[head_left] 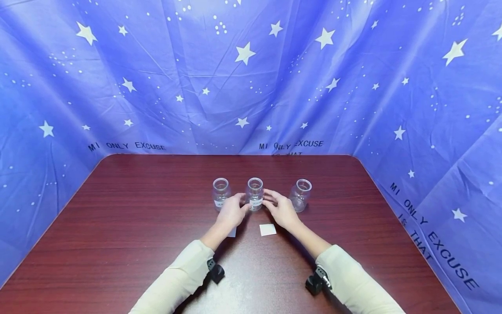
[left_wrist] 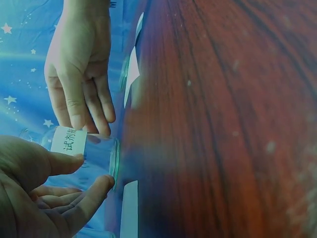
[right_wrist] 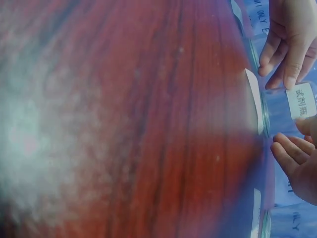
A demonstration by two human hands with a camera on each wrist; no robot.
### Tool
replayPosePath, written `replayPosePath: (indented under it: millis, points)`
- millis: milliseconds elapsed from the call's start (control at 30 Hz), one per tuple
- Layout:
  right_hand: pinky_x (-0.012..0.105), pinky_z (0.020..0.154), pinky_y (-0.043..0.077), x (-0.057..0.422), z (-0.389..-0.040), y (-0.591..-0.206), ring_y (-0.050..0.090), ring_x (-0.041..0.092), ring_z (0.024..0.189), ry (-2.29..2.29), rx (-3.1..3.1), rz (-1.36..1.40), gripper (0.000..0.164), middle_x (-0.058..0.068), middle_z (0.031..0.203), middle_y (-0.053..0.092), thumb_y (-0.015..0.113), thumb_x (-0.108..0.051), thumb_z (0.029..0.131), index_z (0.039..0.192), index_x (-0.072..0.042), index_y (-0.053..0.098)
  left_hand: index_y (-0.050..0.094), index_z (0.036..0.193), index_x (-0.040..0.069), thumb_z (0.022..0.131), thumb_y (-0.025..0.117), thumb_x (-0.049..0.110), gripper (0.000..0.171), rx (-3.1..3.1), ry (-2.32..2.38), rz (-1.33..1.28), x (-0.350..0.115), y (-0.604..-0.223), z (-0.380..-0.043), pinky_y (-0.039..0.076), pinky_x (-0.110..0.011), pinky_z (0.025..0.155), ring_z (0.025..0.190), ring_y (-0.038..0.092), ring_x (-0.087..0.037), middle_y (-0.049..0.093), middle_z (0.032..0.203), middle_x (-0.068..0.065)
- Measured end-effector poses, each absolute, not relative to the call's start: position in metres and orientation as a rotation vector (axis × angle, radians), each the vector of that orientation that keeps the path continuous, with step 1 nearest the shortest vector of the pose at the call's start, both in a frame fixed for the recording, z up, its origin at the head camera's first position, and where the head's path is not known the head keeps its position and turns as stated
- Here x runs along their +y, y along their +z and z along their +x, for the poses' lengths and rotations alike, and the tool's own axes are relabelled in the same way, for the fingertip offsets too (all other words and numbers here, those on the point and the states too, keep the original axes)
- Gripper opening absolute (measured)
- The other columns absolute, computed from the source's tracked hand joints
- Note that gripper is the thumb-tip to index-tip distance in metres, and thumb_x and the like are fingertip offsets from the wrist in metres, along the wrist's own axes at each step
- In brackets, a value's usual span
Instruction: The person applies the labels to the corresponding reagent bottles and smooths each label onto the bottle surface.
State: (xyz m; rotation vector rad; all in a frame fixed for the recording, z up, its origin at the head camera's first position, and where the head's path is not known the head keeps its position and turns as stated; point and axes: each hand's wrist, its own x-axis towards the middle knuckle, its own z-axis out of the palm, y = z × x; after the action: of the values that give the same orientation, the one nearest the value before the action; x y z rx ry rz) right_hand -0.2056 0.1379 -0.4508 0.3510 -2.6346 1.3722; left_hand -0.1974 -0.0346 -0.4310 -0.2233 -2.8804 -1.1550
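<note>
A clear glass jar stands upright in the middle, a white label with printed Chinese characters on its side. My left hand is at the jar's left, its thumb at the label's edge and its fingers extended along the glass. From the other side my right hand reaches in, thumb tip touching the label and fingers fairly straight. Together the hands flank the jar. Just left of it is another labelled jar, partly behind my left hand. To the right stands a jar with no label visible.
A white paper slip lies in front of the middle jar. Another slip is partly covered by my left wrist. The brown table has starry blue curtains behind and at both sides.
</note>
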Motion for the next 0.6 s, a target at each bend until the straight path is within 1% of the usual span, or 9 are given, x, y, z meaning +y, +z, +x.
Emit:
replayPosePath:
  millis: [133,333,600]
  points:
    - [0.035,0.084,0.053,0.141,-0.205,-0.449,0.067,0.026,0.099,1.395,-2.605,0.369,0.037,0.014,0.107,0.07,0.064,-0.009,0.087,0.123,-0.003,0.058,0.056,0.123,0.0,0.088,0.063,0.022,0.042,-2.897,-1.152,-0.212,-0.035,-0.43,-0.197,0.05,-0.04,0.09,0.101,0.065,-0.027,0.069,0.106,-0.016]
    - [0.03,0.08,0.054,0.144,-0.204,-0.441,0.069,0.027,0.094,1.465,-2.576,0.407,0.043,0.017,0.108,0.068,0.068,-0.014,0.084,0.124,0.0,0.057,0.052,0.128,-0.002,0.089,0.063,0.025,0.049,-2.881,-1.204,-0.201,-0.037,-0.423,-0.196,0.047,-0.041,0.094,0.105,0.063,-0.028,0.067,0.111,-0.017]
    - [0.031,0.082,0.054,0.143,-0.206,-0.443,0.068,0.026,0.096,1.437,-2.57,0.399,0.035,0.014,0.103,0.071,0.066,-0.014,0.086,0.118,-0.001,0.061,0.056,0.124,-0.001,0.09,0.061,0.024,0.043,-2.84,-1.229,-0.243,-0.039,-0.423,-0.196,0.048,-0.041,0.093,0.105,0.063,-0.028,0.068,0.109,-0.016]
